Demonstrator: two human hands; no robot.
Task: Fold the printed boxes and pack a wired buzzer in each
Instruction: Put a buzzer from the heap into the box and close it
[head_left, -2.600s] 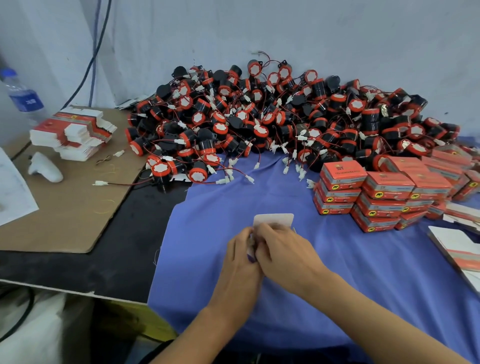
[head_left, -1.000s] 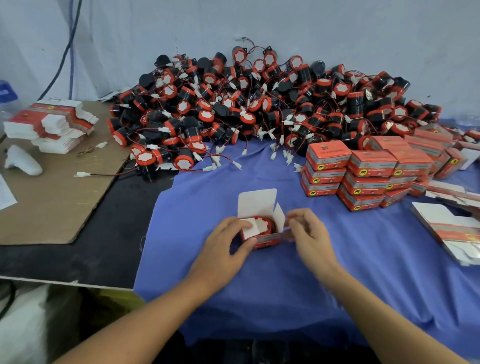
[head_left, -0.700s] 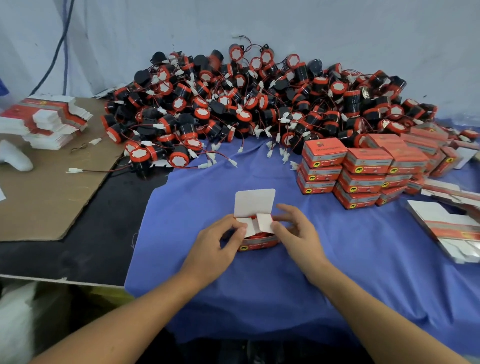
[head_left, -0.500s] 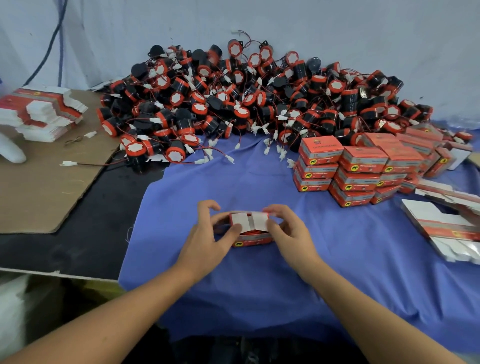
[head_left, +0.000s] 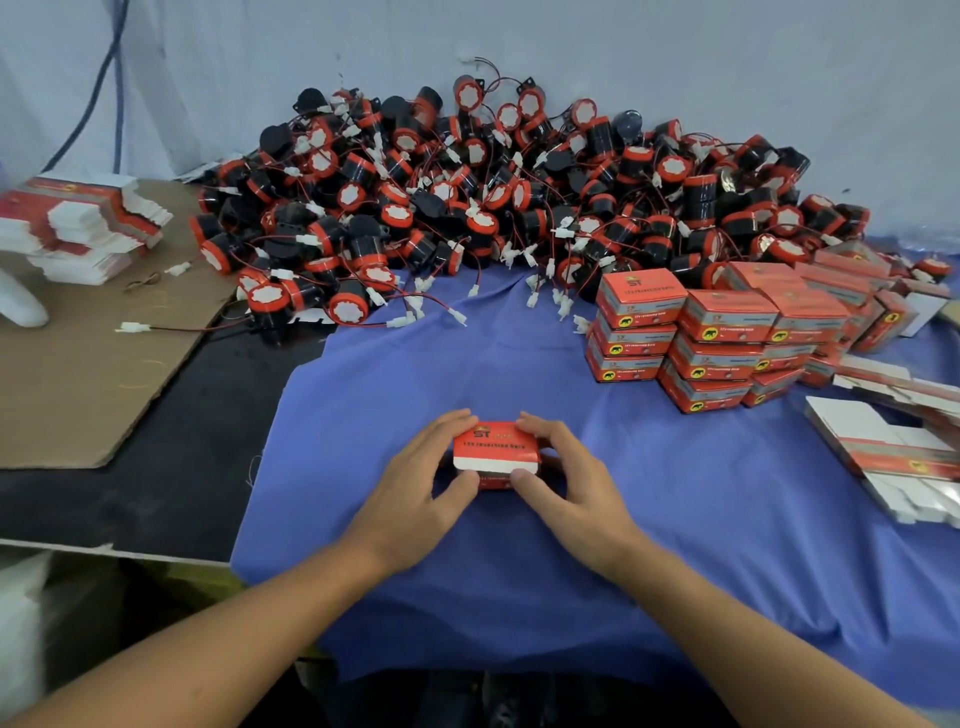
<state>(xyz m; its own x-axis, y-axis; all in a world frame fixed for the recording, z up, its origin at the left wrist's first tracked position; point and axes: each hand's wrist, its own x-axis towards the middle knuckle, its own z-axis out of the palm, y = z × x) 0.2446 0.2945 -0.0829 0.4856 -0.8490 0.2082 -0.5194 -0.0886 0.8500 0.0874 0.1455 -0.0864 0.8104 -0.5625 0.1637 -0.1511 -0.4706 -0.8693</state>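
Blue cloth covers most of the black tabletop. Brown cardboard sheet lies on the left part. Large heap of wired buzzers along the back wall, black bodies with orange rims, red leads and white plugs trailing onto the cloth. Closed printed boxes stacked to the right just in front of the heap, contents hidden. Unfolded box blanks in two piles: one on the cardboard at far left, one at the right edge of the cloth.

One orange box sits on the cloth near the front, well apart from the stack. Lid down, a white strip of flap showing along its near edge; inside not visible. Left hand and right hand grip its two ends, fingers curled over the far top edge, thumbs on the near face.
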